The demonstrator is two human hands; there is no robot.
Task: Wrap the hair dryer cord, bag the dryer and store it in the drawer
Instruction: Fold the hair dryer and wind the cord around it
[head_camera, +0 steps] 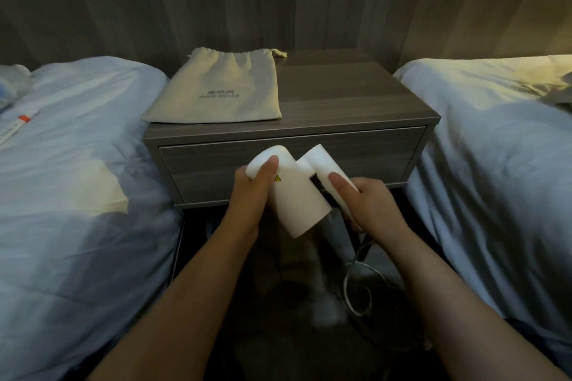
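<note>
Both hands close on one white hair dryer (297, 195) at the centre of the frame: the left hand (252, 192) has its grip around the barrel, thumb laid along the top end, and the right hand (368, 204) has its grip around the handle, which looks to be folding at its hinge toward the barrel. The dryer hangs in the air in front of the closed drawer (291, 161), not resting on anything. Below the right wrist one dark cord (356, 281) falls in loose loops toward the floor, not yet wound. The risk, as I judge it, is that the hanging cord snags or a finger gets pinched at the hinge as the handle closes. One cloth drawstring bag (216, 86) lies flat on the nightstand surface (346, 93), upper centre. Two beds flank it, one at the left edge (77, 164) and one at the right (495, 133).
</note>
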